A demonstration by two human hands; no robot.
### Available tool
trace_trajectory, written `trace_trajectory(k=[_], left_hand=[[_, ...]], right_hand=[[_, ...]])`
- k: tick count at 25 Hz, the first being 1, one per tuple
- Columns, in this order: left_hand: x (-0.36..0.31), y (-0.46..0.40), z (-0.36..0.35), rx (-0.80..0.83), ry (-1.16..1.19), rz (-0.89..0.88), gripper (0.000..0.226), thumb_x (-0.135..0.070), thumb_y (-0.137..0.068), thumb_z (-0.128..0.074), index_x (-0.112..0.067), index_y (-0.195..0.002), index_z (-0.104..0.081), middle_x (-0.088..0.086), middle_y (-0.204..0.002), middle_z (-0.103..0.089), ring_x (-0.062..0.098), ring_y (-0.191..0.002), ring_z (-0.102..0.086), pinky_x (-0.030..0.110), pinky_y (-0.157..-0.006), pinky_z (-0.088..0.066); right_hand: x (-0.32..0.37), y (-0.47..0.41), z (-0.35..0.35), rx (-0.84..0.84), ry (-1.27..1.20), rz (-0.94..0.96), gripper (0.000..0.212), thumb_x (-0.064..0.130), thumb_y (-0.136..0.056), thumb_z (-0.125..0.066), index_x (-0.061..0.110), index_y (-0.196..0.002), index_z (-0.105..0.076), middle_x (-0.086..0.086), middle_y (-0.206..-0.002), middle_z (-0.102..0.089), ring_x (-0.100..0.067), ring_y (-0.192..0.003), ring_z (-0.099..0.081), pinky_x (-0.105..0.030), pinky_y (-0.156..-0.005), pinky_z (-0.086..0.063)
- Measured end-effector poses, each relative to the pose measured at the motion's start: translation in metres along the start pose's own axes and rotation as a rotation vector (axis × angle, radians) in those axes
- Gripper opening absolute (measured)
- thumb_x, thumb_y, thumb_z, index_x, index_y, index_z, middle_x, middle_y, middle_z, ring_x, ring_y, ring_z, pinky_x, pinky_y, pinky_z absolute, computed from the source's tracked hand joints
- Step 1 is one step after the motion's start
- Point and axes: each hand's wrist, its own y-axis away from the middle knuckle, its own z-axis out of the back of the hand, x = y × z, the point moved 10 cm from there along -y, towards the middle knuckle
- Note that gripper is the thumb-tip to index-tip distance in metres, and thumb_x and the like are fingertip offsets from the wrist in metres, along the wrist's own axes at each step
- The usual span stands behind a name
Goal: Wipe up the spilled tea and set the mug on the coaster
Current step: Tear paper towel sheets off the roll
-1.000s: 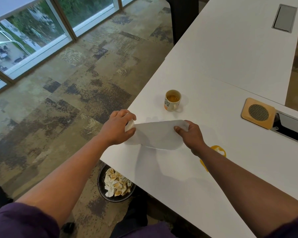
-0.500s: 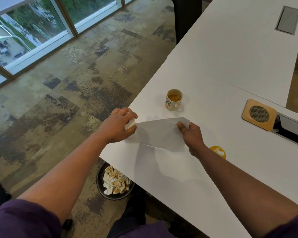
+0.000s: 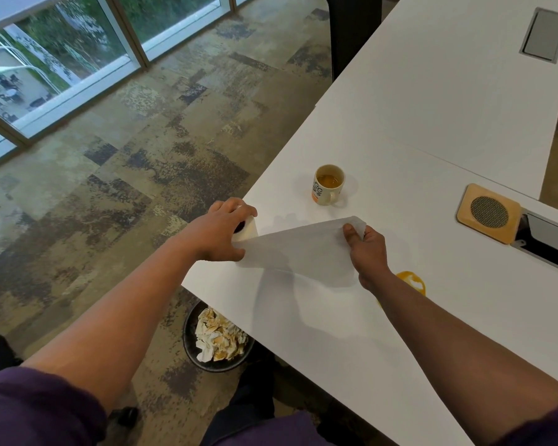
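Currently left hand (image 3: 221, 235) clamps paper towel roll (image 3: 247, 230); right hand (image 3: 366, 249) pinches the pulled sheet (image 3: 298, 251). Tear sharply, roll steady. Tea spill (image 3: 411, 280) near right; mug (image 3: 327, 185) far, coaster (image 3: 488, 213) far right.

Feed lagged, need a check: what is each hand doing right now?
Left hand: grips the paper towel roll.
Right hand: pinches the pulled-out towel sheet.
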Motion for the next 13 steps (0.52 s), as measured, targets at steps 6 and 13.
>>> trace_trajectory(k=[6, 13], left_hand=[[-0.001, 0.002, 0.012, -0.058, -0.003, 0.010, 0.100, -0.047, -0.065, -0.085, -0.042, -0.145, -0.025, -0.016, -0.150, -0.030, 0.025, -0.133, -0.045, 0.048, -0.094, -0.055], [-0.021, 0.004, 0.006, 0.045, -0.138, -0.045, 0.092, -0.012, -0.074, -0.076, -0.052, -0.142, -0.028, -0.008, -0.160, -0.015, 0.032, -0.146, -0.024, 0.051, -0.102, -0.051]], right_hand=[[0.014, -0.001, 0.022, -0.125, 0.025, 0.052, 0.010, 0.038, -0.098, -0.060, 0.034, -0.090, -0.065, 0.013, -0.092, -0.069, -0.009, -0.083, -0.064, -0.025, -0.061, -0.049], [0.018, -0.003, 0.035, -0.176, 0.063, 0.094, 0.014, 0.035, -0.099, -0.059, 0.029, -0.108, -0.067, 0.011, -0.098, -0.069, -0.007, -0.086, -0.064, -0.024, -0.066, -0.048]])
